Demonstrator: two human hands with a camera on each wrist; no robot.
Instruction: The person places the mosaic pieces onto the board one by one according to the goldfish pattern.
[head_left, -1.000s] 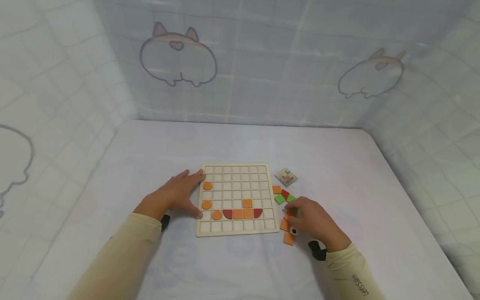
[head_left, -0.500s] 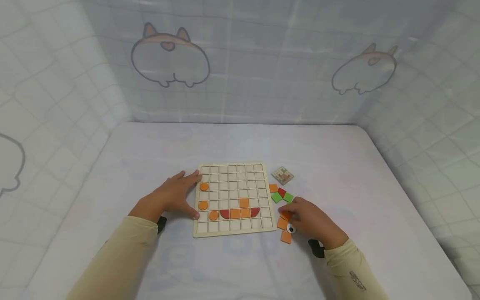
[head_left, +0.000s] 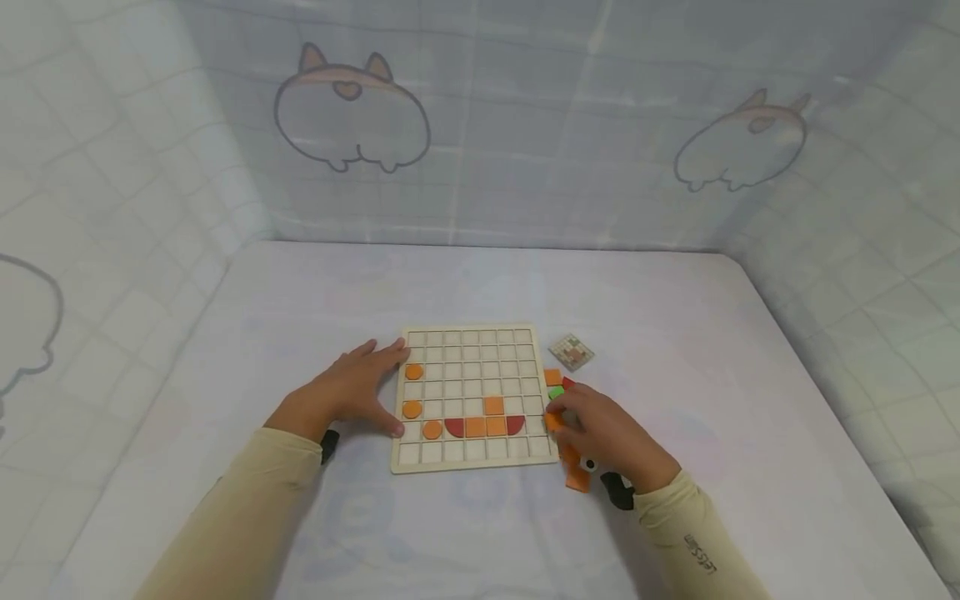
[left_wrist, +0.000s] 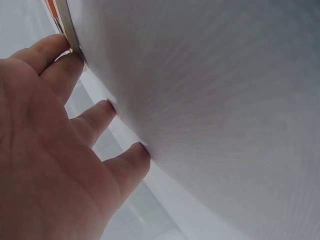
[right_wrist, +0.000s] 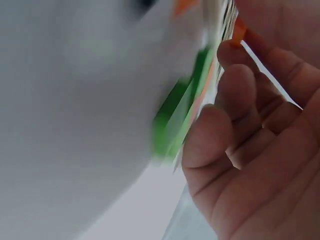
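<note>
A pale wooden grid board (head_left: 472, 364) lies flat on the table. My left hand (head_left: 348, 392) rests at its left edge, fingers spread, with thumb and index finger touching the rim. By the board's right edge, my right hand (head_left: 611, 433) pinches an orange square tile (head_left: 553, 422); the tile also shows between the fingertips in the right wrist view. On the board sit orange round tiles (head_left: 412, 409), red quarter-round tiles (head_left: 515, 426) and orange square tiles (head_left: 493, 406). Part of the loose pile is hidden beneath my right hand.
Loose pieces lie right of the board: an orange tile (head_left: 552, 377), a green tile (head_left: 556, 392), another orange tile (head_left: 578, 478) and a black-and-white round piece (head_left: 588, 464). A small pattern card (head_left: 572, 352) lies behind them. Patterned curtains (head_left: 525, 167) surround the table.
My right hand has moved left from the loose pile to the board's right edge, carrying an orange square tile. My left hand stays at the board's left edge.
</note>
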